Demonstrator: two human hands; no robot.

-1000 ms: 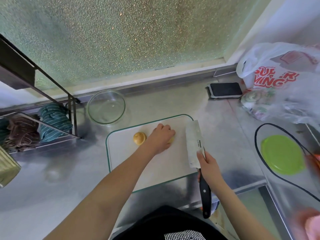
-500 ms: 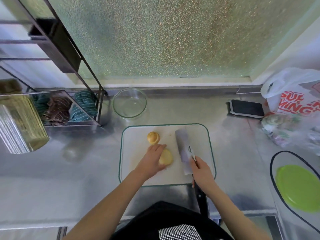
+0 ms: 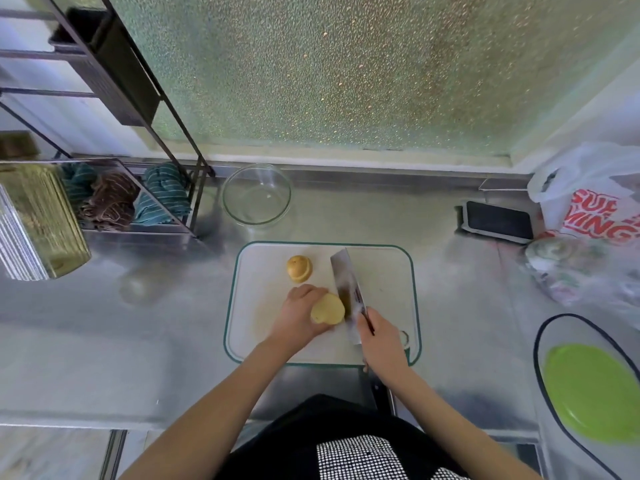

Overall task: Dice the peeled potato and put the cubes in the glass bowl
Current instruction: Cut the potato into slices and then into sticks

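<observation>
Since half a second ago the knife (image 3: pixel 346 292) has swung in against the potato (image 3: pixel 327 309); its flat blade now touches the potato's right side, where before it stood a little apart. The left hand (image 3: pixel 300 315) has stayed on the potato, and the view has barely shifted.

The left hand's grip curls round the potato from the left, holding it down on the board (image 3: pixel 384 271). The right hand (image 3: pixel 382 337) has its grip wrapped round the knife handle, a finger along the blade's spine.

Count: two potato pieces on the board, the held one near the middle and a second piece (image 3: pixel 299 269) lying apart toward the far left. One knife. One board, white with a green edge, on the steel tabletop (image 3: pixel 138 341). One glass bowl (image 3: pixel 256 194), with no potato in it, stands beyond the board's far left corner, apart from it. One rack (image 3: pixel 138 133) at left holds three folded cloths (image 3: pixel 162 195). At right are one phone (image 3: pixel 498 221), one printed bag (image 3: pixel 595 199) and one green plate (image 3: pixel 592 393).
</observation>
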